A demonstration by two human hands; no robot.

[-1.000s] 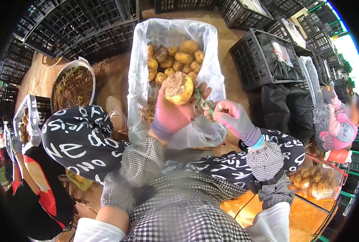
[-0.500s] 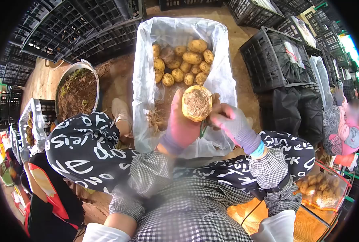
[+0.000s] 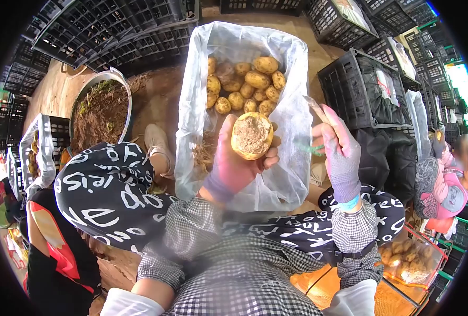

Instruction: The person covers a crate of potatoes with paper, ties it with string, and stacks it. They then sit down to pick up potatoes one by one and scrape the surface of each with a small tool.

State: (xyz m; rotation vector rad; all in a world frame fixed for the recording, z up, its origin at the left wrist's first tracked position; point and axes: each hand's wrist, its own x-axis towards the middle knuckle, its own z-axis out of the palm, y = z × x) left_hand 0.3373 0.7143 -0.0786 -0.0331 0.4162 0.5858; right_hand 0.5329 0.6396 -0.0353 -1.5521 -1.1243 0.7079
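Note:
My left hand [image 3: 237, 163], in a pink and grey glove, is closed round a large potato [image 3: 252, 136]. The potato's upward face is rough and brown, with a yellow rim of skin around it. Off to the right, my right hand [image 3: 341, 155], gloved the same way, grips a small knife [image 3: 316, 111] with a thin, dull blade pointing up and left. Something green, blurred, shows by its fingers. Beneath my left hand stands a crate lined with translucent plastic [image 3: 293, 118], with several potatoes [image 3: 257, 80] in its far half. Dry roots or debris lie at its near left.
A round tub [image 3: 130, 113] of soil and green scraps stands left of the crate. Black plastic crates [image 3: 123, 39] are stacked at the back left, and another crate [image 3: 344, 87] stands at the right. A netted container of potatoes [image 3: 410, 258] is at lower right. A person in pink [image 3: 447, 181] sits far right.
My right hand has moved right and away from the potato, raising the knife into view. The potato stays in my left hand. The view has shifted slightly.

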